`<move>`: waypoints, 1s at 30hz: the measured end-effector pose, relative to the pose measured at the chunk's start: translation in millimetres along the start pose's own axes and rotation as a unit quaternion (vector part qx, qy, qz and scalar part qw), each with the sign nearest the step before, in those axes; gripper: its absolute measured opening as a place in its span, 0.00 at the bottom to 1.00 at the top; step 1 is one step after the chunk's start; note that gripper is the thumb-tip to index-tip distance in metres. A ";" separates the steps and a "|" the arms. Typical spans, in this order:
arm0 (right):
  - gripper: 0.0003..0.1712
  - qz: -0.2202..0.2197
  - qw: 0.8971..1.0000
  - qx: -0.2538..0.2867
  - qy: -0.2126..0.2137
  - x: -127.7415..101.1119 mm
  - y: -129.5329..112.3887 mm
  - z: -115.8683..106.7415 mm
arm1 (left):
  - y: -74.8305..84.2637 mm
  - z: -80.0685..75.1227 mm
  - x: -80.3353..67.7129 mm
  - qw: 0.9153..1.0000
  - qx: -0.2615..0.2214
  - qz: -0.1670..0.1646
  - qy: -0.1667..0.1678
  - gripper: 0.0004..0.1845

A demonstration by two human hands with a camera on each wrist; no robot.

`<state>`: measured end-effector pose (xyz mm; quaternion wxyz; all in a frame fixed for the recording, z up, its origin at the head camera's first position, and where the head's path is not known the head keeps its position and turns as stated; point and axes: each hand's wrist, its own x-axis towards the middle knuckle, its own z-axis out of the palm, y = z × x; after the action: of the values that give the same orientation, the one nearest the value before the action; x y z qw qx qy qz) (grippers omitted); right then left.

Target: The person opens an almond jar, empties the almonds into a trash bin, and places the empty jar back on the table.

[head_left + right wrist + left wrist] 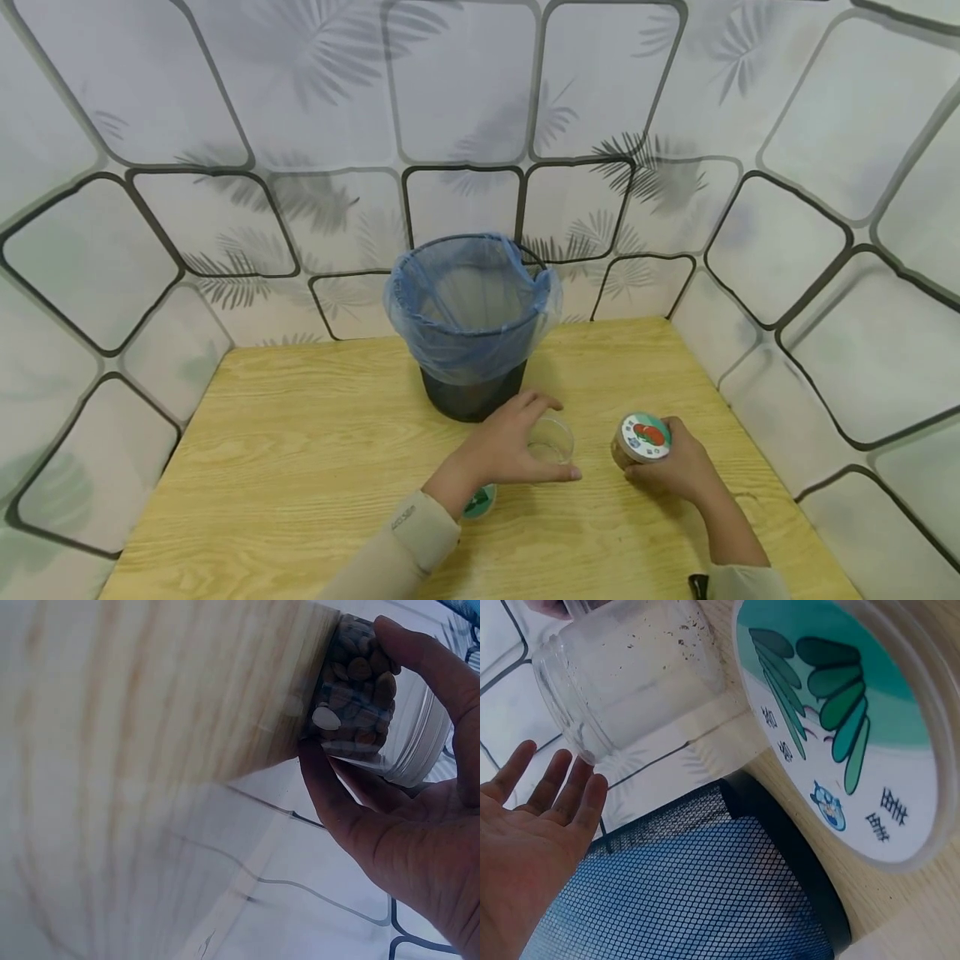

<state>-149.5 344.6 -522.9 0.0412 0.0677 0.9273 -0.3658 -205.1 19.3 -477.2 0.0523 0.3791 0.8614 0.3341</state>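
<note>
My left hand (498, 442) spreads its thumb and fingers about a clear lidless jar (551, 442) on the table. In the left wrist view its loosely straight fingers (559, 787) lie by the jar's rim; contact is unclear. Dark specks dot that jar's wall. My right hand (678, 462) grips a clear jar (643, 437) with a tomato picture on its lid, thumb and fingers on opposite sides. Brown nut-like pieces (360, 682) fill much of it. A jar with a green-and-white lid (840, 742) stands beside my left wrist, partly hidden by the sleeve in the head view.
A black mesh bin (472, 392) lined with a blue bag (465, 354) stands at the back of the wooden table (300, 442). Patterned walls (795, 250) enclose the back and both sides. A small black object (698, 586) lies beside my right sleeve.
</note>
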 end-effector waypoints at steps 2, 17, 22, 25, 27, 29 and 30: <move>0.59 -0.001 1.000 -0.003 0.003 0.9 1.0 0.3 | 0.1 2.3 1.0 1.000 -0.001 0.002 -0.002 0.49; 0.60 -0.003 1.000 -0.012 0.001 2.0 5.7 0.2 | 5.0 9.8 8.0 0.999 0.025 0.025 -0.007 0.51; 0.59 0.003 1.000 -0.009 -0.003 0.7 6.4 -0.7 | 6.7 12.1 10.4 0.999 0.034 0.028 -0.010 0.50; 0.60 0.001 1.000 -0.013 0.000 0.7 5.8 -1.6 | 7.3 13.0 12.1 0.998 0.047 0.030 -0.010 0.51; 0.60 -0.002 1.000 -0.013 0.000 0.4 5.2 -2.0 | 7.5 13.5 13.1 0.998 0.057 0.031 -0.008 0.51; 0.59 -0.005 1.000 -0.010 -0.002 -0.1 4.5 -2.4 | 7.8 13.9 14.0 0.997 0.068 0.034 -0.006 0.50; 0.59 -0.006 1.000 -0.009 -0.002 -0.4 4.0 -2.7 | 7.9 14.1 14.6 0.997 0.072 0.036 -0.004 0.50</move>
<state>-148.6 349.3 -523.5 0.0416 0.0610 0.9310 -0.3575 -205.7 40.8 -480.8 0.0166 0.4137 0.8689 0.2712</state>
